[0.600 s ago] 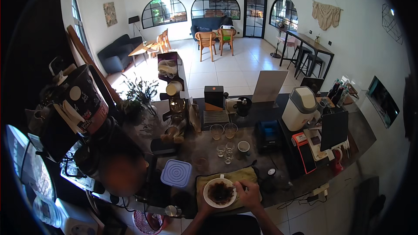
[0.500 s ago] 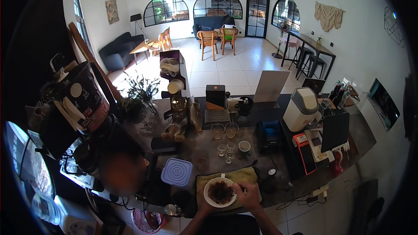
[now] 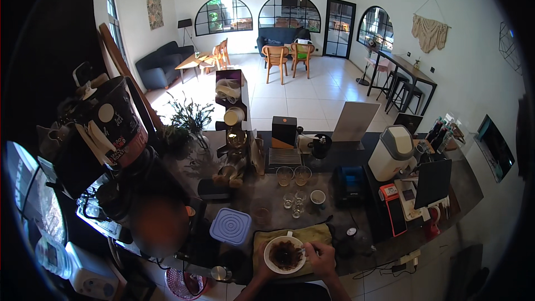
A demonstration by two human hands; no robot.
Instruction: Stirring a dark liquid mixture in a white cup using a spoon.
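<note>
A white cup (image 3: pixel 285 272) sits at the near edge of the counter over an olive-green cloth (image 3: pixel 317 234), its handle pointing away from me. Inside is a dark brown liquid (image 3: pixel 284 256) with brown residue clinging around the wall. My left hand (image 3: pixel 262 268) is closed against the cup's left side, partly hidden by it. At the right rim, my right hand (image 3: pixel 321 260) pinches a thin, shiny utensil (image 3: pixel 302 251) that looks like a spoon; its lower end is hidden.
A purple-lidded container (image 3: pixel 230 226) lies left of the cloth. Beyond it stand two clear glasses (image 3: pixel 293 175), several small glasses (image 3: pixel 292 203) and a small white cup (image 3: pixel 317 197). A dark machine (image 3: pixel 349 184) and a white bin (image 3: pixel 392 153) are to the right.
The view has tilted, so the whole scene sits slightly lower and further right. The cup's contents look darker and wetter in the middle. Both hands stay at the cup.
</note>
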